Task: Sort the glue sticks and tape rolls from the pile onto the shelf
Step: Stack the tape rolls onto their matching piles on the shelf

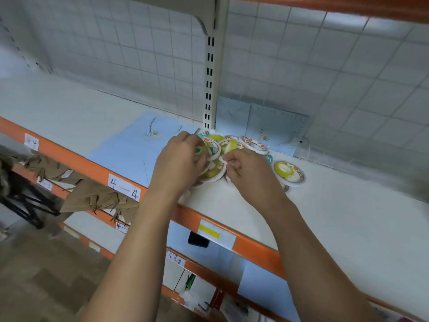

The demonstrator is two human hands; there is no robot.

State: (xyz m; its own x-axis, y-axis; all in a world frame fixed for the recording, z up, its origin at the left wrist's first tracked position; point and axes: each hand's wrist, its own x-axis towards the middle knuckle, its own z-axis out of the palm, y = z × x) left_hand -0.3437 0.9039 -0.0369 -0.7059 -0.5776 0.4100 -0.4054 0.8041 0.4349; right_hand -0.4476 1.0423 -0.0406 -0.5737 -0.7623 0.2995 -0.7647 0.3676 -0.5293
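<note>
A pile of flat tape rolls (232, 145), white-rimmed with yellow-green and red print, lies on the white shelf (325, 217) near the upright post. One tape roll (288, 173) lies apart to the right. My left hand (180, 162) rests on the pile's left side, fingers curled around a small green-capped glue stick (198, 150) and touching rolls. My right hand (248, 169) is on the pile's front, fingers pinched on a roll's white edge (228, 162). Rolls under both hands are partly hidden.
A light blue sheet (130, 149) lies left of the pile; blue printed cards (274, 129) lean against the grid back wall. The orange shelf edge (255, 249) carries labels. A slotted upright post (210, 89) stands behind the pile. Lower shelves hold brown paper items (92, 196).
</note>
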